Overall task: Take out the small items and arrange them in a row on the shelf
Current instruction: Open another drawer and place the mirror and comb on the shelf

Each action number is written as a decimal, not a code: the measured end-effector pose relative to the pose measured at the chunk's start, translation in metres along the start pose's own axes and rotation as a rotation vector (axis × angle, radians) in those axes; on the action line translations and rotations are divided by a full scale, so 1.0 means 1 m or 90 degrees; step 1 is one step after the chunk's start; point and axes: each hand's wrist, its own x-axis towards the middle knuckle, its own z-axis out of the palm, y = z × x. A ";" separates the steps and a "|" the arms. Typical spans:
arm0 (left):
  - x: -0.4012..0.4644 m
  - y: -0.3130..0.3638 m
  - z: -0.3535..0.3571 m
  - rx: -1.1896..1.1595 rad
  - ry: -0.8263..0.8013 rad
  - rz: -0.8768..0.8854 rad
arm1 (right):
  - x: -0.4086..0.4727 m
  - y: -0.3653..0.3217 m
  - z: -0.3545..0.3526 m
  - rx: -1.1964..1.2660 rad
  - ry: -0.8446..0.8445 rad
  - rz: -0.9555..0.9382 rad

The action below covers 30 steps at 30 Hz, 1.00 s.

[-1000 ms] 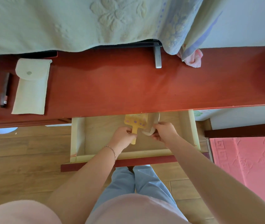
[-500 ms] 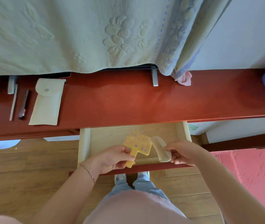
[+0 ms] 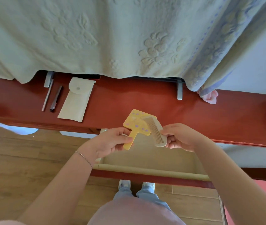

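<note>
Mirror (image 3: 137,125) and comb (image 3: 155,131), a second ago down in the drawer (image 3: 150,172), are now being held up over the red shelf (image 3: 145,101), pinched by left hand (image 3: 112,142) and right hand (image 3: 180,138); placing beside the pouch (image 3: 76,99) is likely being prepared.

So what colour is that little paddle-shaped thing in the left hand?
Yellow with purple dots, seen in the head view: hand mirror.
</note>
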 end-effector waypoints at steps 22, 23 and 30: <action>0.056 0.011 -0.091 0.050 0.358 0.060 | 0.140 -0.075 0.062 -0.105 0.129 -0.001; 0.058 0.012 -0.092 0.078 0.365 0.067 | 0.143 -0.076 0.063 -0.110 0.143 0.004; 0.068 0.004 -0.092 0.400 0.484 0.110 | 0.148 -0.080 0.069 -0.294 0.219 0.038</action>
